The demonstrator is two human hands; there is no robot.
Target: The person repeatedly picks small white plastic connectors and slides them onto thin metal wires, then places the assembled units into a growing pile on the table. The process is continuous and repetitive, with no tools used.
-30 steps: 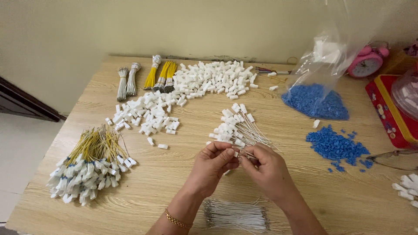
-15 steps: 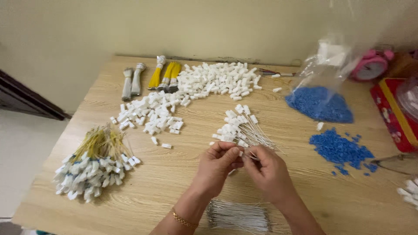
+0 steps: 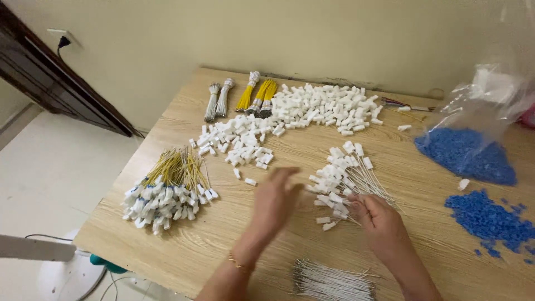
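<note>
Two hands of mine work over the wooden table: my left hand hovers blurred above bare wood with its fingers spread apart and nothing in them, while my right hand rests at the near edge of the fan of white wires with white plugs, fingertips pinched together on what looks like one thin wire, though I cannot tell for sure. On the far right a clear plastic bag lies open and crumpled, a heap of blue beads spilling from its mouth, and a smaller scatter of blue beads lies nearer to me. Far across the table sits the big pile of white connectors, with a smaller pile to its left and bundles of yellow and grey wires beyond. Near the left edge lies the yellow-wired bunch. Bare white wires lie along the near edge. Open wood remains between my hands and around the left one.
</note>
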